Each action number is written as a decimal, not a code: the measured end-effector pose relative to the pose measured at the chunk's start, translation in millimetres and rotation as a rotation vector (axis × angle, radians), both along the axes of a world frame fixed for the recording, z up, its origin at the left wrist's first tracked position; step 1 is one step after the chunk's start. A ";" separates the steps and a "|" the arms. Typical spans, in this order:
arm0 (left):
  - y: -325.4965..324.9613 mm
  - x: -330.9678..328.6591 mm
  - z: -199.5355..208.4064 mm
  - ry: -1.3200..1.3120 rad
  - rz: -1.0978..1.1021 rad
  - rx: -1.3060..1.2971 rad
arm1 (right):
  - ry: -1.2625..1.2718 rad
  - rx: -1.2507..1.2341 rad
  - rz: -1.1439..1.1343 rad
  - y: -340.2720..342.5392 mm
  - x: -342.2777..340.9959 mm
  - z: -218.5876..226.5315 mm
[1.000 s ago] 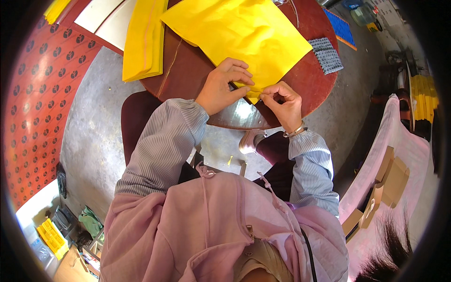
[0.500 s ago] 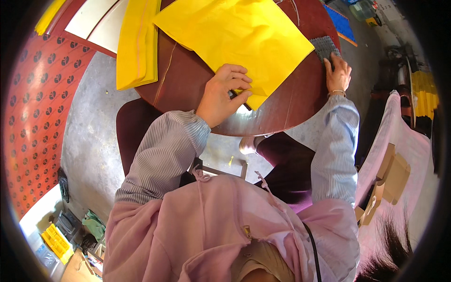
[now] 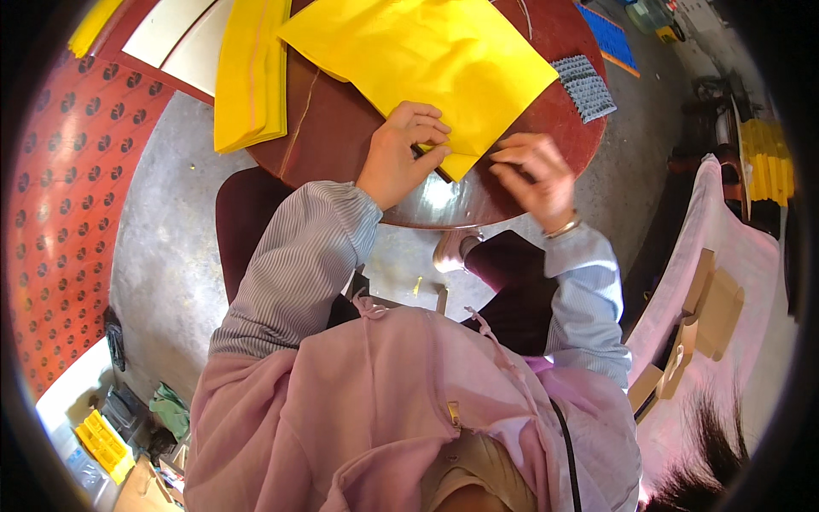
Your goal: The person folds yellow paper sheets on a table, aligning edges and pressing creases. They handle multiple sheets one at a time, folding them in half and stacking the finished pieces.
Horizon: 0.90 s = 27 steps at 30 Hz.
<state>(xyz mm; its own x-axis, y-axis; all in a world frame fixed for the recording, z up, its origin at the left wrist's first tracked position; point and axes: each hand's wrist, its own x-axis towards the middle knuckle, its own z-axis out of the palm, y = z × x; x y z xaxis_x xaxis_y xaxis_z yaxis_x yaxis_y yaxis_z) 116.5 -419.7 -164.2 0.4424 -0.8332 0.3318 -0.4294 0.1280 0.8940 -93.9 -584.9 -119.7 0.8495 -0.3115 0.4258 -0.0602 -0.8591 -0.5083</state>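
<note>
A large yellow fabric-like sheet (image 3: pixel 444 68) lies on the round red-brown table (image 3: pixel 333 128), one corner pointing toward me. My left hand (image 3: pixel 401 158) closes on that near corner, thumb and fingertips against a small folded flap. Something dark shows beneath this hand, mostly hidden. To the right of the corner my right hand (image 3: pixel 539 179) hovers with fingers curled and thumb drawn in, slightly blurred; whatever it pinches is too small to make out. A grey pad (image 3: pixel 584 88) covered in rows of small bumps rests at the table's right edge.
Folded yellow fabric strips (image 3: pixel 252 81) are stacked at the table's left edge. Red patterned sheeting (image 3: pixel 81 222) covers the floor on the left. A blue panel (image 3: pixel 610 38) stands beyond the table. On the right, an opened cardboard box (image 3: pixel 717 316) sits on pink cloth (image 3: pixel 682 247).
My right hand has left the grey pad and come leftward, near the sheet's corner. My left hand keeps its hold on the corner. The whole pad is now visible.
</note>
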 end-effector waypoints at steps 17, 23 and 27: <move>0.0 3.8 -0.8 0.025 -0.034 0.021 | 0.040 0.318 0.017 26.4 26.0 -6.4; 0.3 6.5 -2.5 0.026 -0.065 0.012 | 0.038 0.542 -0.075 26.5 25.2 -15.7; 2.3 7.6 -0.4 0.004 -0.085 -0.021 | -0.072 0.563 -0.069 27.3 29.1 -25.0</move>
<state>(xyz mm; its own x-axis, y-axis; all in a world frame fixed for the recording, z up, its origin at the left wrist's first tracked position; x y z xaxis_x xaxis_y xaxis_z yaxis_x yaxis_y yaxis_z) 124.1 -417.5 -164.6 0.3722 -0.8604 0.3481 -0.4126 0.1826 0.8924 -64.8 -557.6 -144.7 0.7941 -0.5609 0.2339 -0.0555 -0.4502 -0.8912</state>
